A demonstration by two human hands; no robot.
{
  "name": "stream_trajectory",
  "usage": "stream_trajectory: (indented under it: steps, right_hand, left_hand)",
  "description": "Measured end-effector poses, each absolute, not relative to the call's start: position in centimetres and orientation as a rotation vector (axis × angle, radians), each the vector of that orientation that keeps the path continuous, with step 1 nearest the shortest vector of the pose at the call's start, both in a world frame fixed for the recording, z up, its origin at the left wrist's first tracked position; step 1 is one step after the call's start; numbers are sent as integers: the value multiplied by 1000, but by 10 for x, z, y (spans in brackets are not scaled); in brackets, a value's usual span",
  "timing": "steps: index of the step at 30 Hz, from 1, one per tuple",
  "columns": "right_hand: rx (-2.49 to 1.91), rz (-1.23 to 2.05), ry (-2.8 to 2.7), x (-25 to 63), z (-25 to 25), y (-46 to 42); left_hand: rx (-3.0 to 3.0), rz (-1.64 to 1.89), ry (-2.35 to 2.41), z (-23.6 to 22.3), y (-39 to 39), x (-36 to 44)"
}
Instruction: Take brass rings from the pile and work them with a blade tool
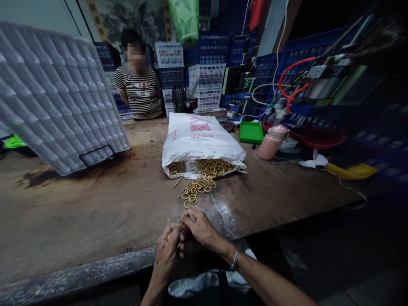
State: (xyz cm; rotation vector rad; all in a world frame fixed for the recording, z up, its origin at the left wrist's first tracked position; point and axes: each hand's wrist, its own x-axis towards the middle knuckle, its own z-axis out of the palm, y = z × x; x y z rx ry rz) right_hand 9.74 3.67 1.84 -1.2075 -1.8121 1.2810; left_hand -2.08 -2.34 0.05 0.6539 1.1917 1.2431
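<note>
My left hand (pixel 168 250) is closed around a few brass rings (pixel 174 237) at the near edge of the worn wooden table (pixel 95 204). Touching it from the right, my right hand (pixel 200 227) pinches a thin metal tool (pixel 191 216) whose tip meets those rings. A bracelet sits on my right wrist. Just beyond my hands lies a loose pile of brass rings (pixel 197 187). They spill from the open mouth of a white sack (pixel 199 138) lying on its side.
A stack of white moulded trays (pixel 54 93) leans at the left. A person in a striped shirt (pixel 140 91) stands behind the table. At the right are a green tray (pixel 251 131), a pink bottle (pixel 272 142), a red bowl (pixel 321 138) and hoses. Crates line the back.
</note>
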Motion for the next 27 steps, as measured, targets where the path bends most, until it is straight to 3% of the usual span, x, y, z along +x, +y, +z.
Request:
stream_trajectory:
  steps: [8, 19, 27]
  right_hand:
    - [-1256, 778, -2338, 108, 13, 28]
    - [-1425, 560, -2538, 101, 10, 26]
    - [-1648, 394, -2472, 100, 7, 54]
  left_hand:
    - [607, 1309, 1224, -2, -20, -19]
    - [633, 1287, 1294, 0, -22, -19]
    - [460, 1310, 1016, 24, -35, -19]
